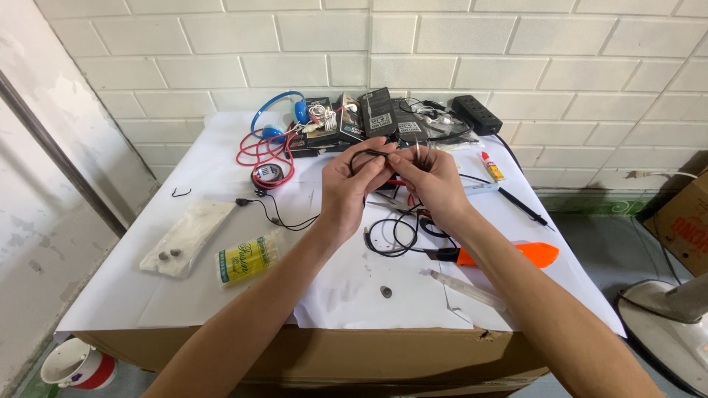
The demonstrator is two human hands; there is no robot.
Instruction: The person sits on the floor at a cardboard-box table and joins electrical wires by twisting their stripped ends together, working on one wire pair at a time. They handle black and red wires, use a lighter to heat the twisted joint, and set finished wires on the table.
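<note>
A thin black cable (369, 153) is pinched between both hands, held up off the table at about chest height, above the middle of the white paper-covered table (221, 147). The left hand (352, 184) has its fingers closed round a short loop of the cable, thumb pressed against the forefinger so the loop keeps its shape. The right hand (435, 180) meets it fingertip to fingertip, also closed on the cable; some thin pale strands stand up from its fingertips, too fine to identify. Holding the cable raised and taut between two pinches keeps the short stretch between the grips steady and close to the eyes.

Straight below the grip, the rest of the black cable hangs and coils on the paper (394, 236), slack so it does not pull on the held part. Just right of that coil and under the right forearm lies an orange-handled tool (516, 254), within easy reach. Further right of the grip are a small glue tube (493, 166) and a black pen-like tool (520, 205). Beyond the hands, against the brick wall, sit blue headphones (280, 114), a red cable (265, 151), dark flat packages (377, 112) and a black power strip (477, 114). Left of the grip and nearer the person lie a yellow packet (247, 258) and a clear bag (184, 237).
</note>
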